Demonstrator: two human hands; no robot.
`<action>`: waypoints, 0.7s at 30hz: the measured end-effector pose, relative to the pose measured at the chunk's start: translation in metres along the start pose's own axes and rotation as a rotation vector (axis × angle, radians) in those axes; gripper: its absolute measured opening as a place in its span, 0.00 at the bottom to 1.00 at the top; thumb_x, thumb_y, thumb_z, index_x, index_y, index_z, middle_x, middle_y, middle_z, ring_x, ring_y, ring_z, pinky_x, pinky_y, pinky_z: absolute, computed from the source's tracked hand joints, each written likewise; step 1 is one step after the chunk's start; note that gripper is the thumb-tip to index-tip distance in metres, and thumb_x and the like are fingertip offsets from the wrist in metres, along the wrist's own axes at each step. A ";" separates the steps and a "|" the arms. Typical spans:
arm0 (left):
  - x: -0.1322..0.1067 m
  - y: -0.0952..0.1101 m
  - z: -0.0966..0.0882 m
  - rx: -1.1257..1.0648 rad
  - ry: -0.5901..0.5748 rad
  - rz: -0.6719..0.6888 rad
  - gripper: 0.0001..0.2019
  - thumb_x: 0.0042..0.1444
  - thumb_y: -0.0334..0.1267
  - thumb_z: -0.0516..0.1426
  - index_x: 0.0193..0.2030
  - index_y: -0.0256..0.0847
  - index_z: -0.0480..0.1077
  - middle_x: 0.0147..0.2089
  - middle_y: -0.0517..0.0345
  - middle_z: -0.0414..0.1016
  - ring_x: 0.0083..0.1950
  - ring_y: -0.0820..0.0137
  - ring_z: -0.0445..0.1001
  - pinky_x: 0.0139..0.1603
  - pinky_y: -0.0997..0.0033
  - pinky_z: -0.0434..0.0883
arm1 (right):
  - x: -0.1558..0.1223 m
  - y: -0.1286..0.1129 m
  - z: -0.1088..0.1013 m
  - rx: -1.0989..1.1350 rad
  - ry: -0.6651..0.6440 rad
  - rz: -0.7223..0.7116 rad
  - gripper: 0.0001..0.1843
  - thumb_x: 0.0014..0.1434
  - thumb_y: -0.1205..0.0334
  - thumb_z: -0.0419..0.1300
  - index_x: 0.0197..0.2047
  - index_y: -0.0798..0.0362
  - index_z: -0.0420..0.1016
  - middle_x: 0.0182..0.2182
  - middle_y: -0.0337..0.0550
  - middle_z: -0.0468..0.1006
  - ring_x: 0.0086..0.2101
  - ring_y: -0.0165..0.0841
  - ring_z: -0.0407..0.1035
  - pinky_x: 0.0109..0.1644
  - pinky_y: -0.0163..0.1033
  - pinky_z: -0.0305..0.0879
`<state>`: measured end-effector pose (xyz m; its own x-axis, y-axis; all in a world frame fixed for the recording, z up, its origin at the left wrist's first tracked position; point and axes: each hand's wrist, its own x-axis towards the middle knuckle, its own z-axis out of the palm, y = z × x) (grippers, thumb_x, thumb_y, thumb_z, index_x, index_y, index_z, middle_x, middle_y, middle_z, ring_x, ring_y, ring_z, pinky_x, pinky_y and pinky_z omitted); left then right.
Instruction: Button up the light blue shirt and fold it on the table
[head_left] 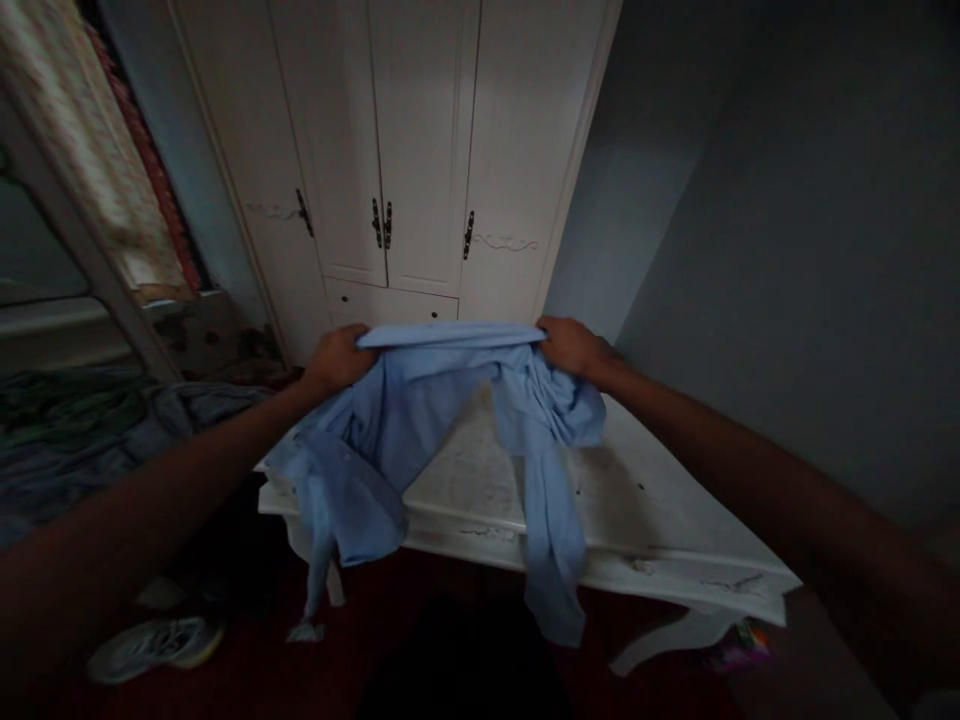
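Blue shirt (420, 400), one, soft woven cloth by its look, centre of view. Loose ends drop nearest, at 7 and 5 o'clock, past the near edge of the table (637, 515). Handling, as judged: light, limp, without stiffness; hardly fragile, but quick to crease and to slump wherever unsupported. Slipperiness: probably low, the surface looking matt. Best hold: two points well apart along the top fold (450, 336), pulled level; a grip on a dangling end would leave the rest swinging.

Left hand (341, 358): 9 o'clock, closed round one end of that fold. Right hand (571, 345): 3 o'clock, closed round the other, bunched cloth just below it. Fold between them nearly straight.

Table: white, below the shirt, reaching out to 4 o'clock; contact with the cloth unclear.

Shoe (157, 648): pale, 8 o'clock. Clothes (112, 445): dark heap, 9 o'clock.

Wardrobe (420, 130): white, 12 o'clock, farthest. Curtain (112, 150): patterned, 10 o'clock.
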<state>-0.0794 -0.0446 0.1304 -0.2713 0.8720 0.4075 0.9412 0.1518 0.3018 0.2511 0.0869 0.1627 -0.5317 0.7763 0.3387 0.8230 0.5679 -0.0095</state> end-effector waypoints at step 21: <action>0.032 0.031 -0.058 -0.164 0.384 -0.229 0.22 0.66 0.42 0.42 0.62 0.32 0.58 0.63 0.47 0.65 0.63 0.56 0.63 0.58 0.52 0.64 | 0.038 -0.081 -0.018 0.734 -0.196 -0.024 0.02 0.59 0.65 0.57 0.37 0.53 0.67 0.25 0.37 0.72 0.24 0.32 0.71 0.30 0.40 0.71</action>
<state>-0.0705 -0.0390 0.2029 -0.5523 0.5847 0.5942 0.8126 0.2181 0.5405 0.1679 0.0656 0.1932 -0.6296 0.7572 0.1738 0.5034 0.5680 -0.6511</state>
